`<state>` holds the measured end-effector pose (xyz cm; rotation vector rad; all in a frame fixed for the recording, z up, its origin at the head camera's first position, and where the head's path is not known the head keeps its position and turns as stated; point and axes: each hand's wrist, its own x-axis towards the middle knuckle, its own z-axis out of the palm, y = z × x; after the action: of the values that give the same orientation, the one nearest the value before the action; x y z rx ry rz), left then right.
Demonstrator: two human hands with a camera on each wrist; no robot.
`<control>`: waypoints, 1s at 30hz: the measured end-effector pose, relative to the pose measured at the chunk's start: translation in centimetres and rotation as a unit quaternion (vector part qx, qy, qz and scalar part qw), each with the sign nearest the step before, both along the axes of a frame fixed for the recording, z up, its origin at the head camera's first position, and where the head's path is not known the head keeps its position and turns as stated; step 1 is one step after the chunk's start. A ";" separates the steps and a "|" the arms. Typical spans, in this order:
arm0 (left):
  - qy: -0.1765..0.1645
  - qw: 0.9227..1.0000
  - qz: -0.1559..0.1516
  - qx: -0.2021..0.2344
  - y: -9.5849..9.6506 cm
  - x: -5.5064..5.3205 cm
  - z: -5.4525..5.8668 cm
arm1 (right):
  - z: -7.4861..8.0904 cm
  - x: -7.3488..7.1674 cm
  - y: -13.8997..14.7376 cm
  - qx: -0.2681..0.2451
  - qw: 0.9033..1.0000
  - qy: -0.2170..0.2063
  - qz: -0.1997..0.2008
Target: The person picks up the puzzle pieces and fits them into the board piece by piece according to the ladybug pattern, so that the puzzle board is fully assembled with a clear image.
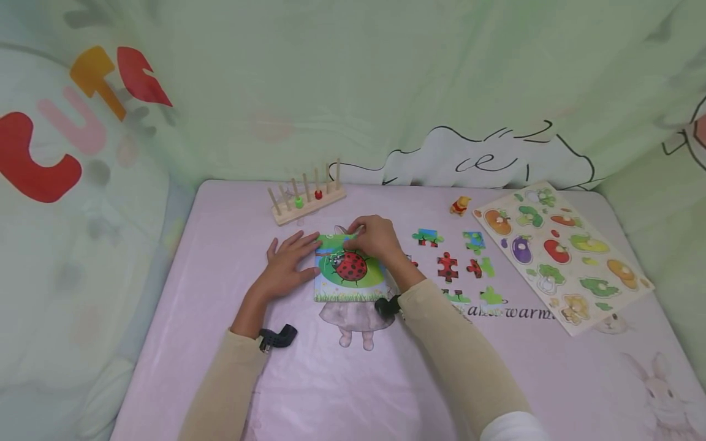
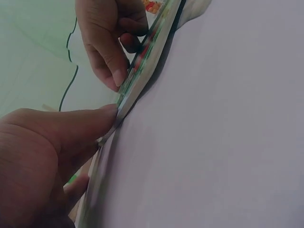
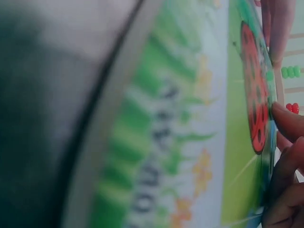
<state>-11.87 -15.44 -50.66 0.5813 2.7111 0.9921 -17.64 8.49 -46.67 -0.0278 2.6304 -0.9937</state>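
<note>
- Head view: touching left edge of ladybug puzzle with left grip, spread apart.
- Touching puzzle's far side with bent right grip; can't tell if pinching.
- Right of that, on desk: loose pieces.

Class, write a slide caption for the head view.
Left hand and right hand touch a ladybug puzzle; loose pieces lie nearby.

Peg rack, vegetable board, probably a bear figurine.

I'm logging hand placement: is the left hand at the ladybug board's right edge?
No, the left hand touches the ladybug board at its left edge.
</note>
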 end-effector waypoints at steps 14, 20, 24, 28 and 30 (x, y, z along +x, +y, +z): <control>0.018 0.998 0.063 0.020 1.0 -2.2 0.0 | 0.0 -0.4 -0.2 0.032 0.999 -0.019 -0.002; 0.014 0.996 0.090 0.012 1.6 -2.7 0.0 | 0.2 -0.3 -0.3 0.044 0.999 -0.014 0.004; 0.012 0.995 0.097 0.013 1.7 -2.8 0.0 | 0.1 -0.4 -0.2 0.044 0.999 -0.011 0.012; 0.016 0.995 0.096 0.017 1.7 -2.8 0.0 | 0.2 -0.6 0.0 0.035 0.999 -0.021 0.013; 0.018 0.995 0.094 0.019 1.7 -2.8 -0.1 | 0.1 -0.6 0.0 0.035 0.999 -0.027 0.010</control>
<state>-14.67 -13.72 -50.77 0.3568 2.8251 1.0899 -18.27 8.51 -46.53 -0.0103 2.6080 -0.8833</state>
